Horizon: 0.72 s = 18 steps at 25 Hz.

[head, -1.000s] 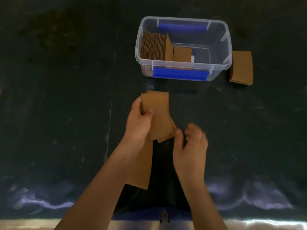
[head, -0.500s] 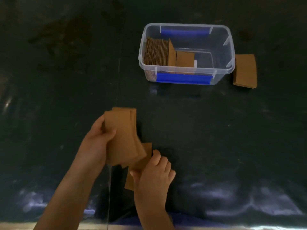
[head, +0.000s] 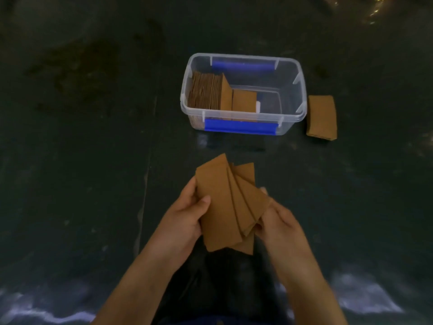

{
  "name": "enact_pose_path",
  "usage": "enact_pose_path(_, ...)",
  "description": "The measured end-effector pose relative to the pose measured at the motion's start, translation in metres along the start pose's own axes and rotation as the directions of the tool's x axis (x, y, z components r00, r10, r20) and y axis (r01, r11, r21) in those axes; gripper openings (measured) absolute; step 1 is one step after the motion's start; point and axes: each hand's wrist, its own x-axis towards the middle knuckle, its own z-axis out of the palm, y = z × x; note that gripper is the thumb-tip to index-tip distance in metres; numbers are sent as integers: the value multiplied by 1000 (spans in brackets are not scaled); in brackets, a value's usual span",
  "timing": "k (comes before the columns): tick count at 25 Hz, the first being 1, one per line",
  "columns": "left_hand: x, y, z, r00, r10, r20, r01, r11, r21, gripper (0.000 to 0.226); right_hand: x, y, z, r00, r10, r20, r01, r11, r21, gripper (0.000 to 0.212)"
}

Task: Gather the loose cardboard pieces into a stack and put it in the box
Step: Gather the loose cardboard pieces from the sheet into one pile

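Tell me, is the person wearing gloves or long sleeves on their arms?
No. The left hand and right hand are bare, with no gloves, rings or watch that I can see. Both forearms are bare too; no sleeves show in the picture.

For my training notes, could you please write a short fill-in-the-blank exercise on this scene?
1. The fanned cardboard pieces are held in ____ hands.
2. The clear box has ____ clips on its long sides.
3. A separate cardboard stack lies on the dark surface to the box's ____.

Missing words: both; blue; right
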Motion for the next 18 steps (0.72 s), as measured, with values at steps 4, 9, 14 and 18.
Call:
enact_pose_path(4,22,21,37,993,18,119,-39,984,176,52,9,-42,-60,990,14,142,-5,998,-64,48)
enact_pose_path(9,51,33,79,982,57,178,-104,958,266,60,29,-68,-105,961,-139,237,198,949,-247,22)
enact_pose_path(14,75,18,136,996,81,-49,-75,991,109,51,43,-57,-109,954,-296,-47,277,931,-239,27)
enact_pose_path(18,94,10,168,999,-51,-12,52,997,49,33,50,-40,-113,908,-294,-299,277,956,-97,34)
